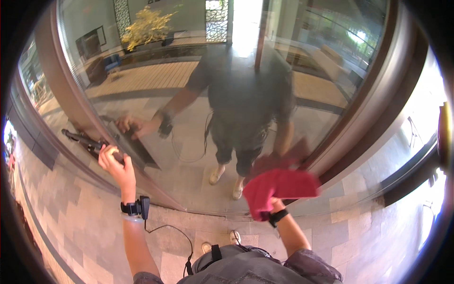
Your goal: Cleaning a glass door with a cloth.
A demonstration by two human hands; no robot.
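A large glass pane (189, 142) stands in front of me and mirrors my body and arms. On its left, my left hand (116, 166) is closed around the dark bar-shaped door handle (82, 139) fixed to the brown frame. My right hand (277, 205) grips a red cloth (288, 184), which spreads over the lower right of the glass near the frame. Much of that hand is hidden under the cloth, and its fingers barely show.
Brown frame posts (364, 94) border the glass on both sides. Stone paving (208, 225) lies under my feet. A black cable (177, 227) hangs from the device on my left wrist. Beyond the glass are a yellow-leaved plant (149, 26) and seating.
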